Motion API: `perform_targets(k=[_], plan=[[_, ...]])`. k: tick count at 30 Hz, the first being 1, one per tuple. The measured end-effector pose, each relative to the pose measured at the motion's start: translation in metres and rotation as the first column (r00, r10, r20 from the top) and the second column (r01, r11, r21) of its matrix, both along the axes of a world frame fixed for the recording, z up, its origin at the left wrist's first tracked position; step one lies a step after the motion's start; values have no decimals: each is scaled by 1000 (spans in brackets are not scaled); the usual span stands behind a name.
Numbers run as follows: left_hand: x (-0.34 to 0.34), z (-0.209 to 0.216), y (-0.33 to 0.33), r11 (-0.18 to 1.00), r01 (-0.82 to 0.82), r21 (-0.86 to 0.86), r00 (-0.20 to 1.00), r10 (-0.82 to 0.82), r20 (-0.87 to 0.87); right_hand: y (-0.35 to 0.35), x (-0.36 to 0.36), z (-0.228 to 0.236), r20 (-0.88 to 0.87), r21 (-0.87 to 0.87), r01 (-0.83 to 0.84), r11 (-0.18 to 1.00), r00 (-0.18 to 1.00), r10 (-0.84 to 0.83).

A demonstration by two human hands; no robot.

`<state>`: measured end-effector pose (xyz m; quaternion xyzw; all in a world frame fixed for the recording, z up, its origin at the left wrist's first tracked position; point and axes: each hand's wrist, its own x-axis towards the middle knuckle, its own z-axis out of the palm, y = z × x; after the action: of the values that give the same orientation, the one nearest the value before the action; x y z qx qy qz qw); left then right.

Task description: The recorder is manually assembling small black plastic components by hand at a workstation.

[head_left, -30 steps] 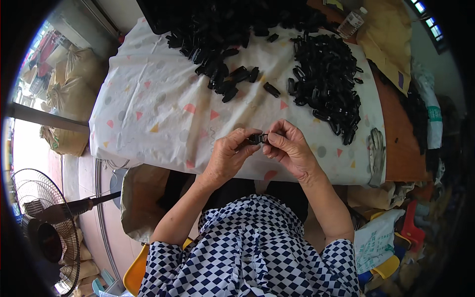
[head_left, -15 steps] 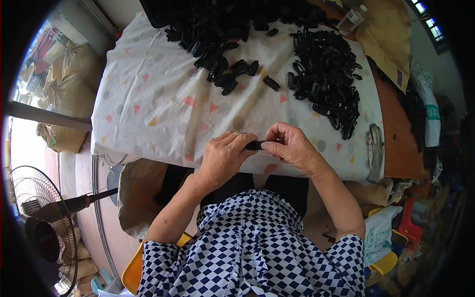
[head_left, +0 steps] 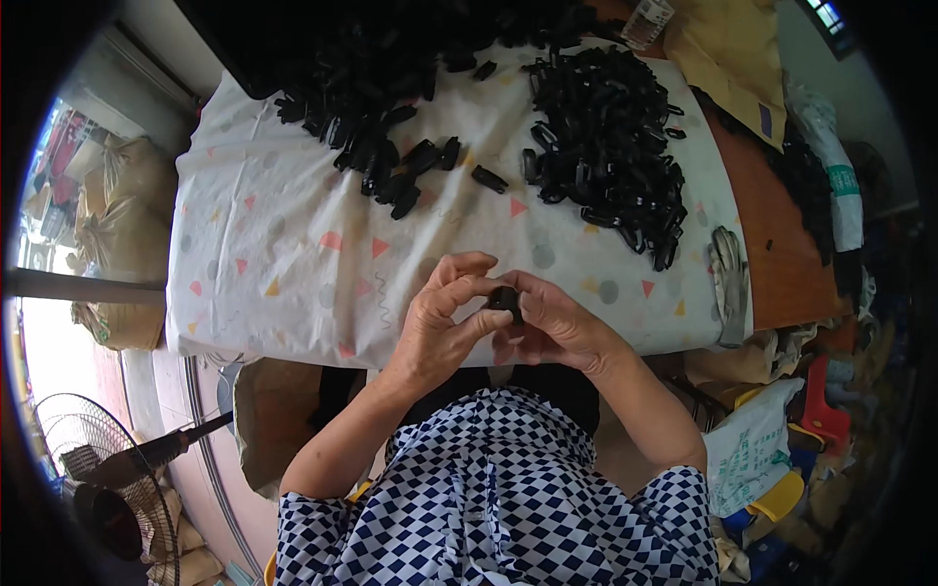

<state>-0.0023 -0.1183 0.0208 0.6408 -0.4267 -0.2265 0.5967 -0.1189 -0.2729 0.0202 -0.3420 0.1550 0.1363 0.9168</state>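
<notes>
Between my two hands, just above the near edge of the table, is a small black plastic part [head_left: 504,301]; its exact kind is not clear. My left hand [head_left: 447,308] pinches it from the left between thumb and fingers. From the other side my right hand [head_left: 549,320] grips it too, its lower fingers partly blurred. Farther off, a single black piece [head_left: 489,179] lies on the patterned cloth. Beyond it to the right spreads a heap of similar glossy black pieces [head_left: 611,146], and a second black heap [head_left: 376,137] reaches back on the left.
A white tablecloth [head_left: 234,313] with coloured shapes covers the table. Pale gloves [head_left: 728,283] lie at its right edge, near bare brown wood [head_left: 782,283]. A clear bottle [head_left: 647,23] stands far right. A fan [head_left: 112,488] is at lower left; a red stool [head_left: 829,405] at right.
The black part has been turned in my fingers so that its end faces up. My hands have lowered slightly, and the whole view has shifted, moving the heaps leftward.
</notes>
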Motion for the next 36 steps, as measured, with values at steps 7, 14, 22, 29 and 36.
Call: perform_targets(k=[7,14,22,29,36], plan=[[-12,0,-20,989,144,15,674,-87,-733,1,-14,-22,232,39,12,999,972,-21],[-10,-5,-42,971,238,34,640,-130,-757,-9,-10,-23,88,-129,130,983,989,-119],[69,-28,-91,919,-303,252,867,156,473,-89,-20,-1,254,-759,185,-624,967,-23],[92,-27,-114,850,-284,443,679,-148,719,-115,-13,-17,69,-528,54,-847,997,20],[68,-19,-73,905,-182,384,716,-145,683,-124,-7,-21,120,-556,132,-820,990,78]])
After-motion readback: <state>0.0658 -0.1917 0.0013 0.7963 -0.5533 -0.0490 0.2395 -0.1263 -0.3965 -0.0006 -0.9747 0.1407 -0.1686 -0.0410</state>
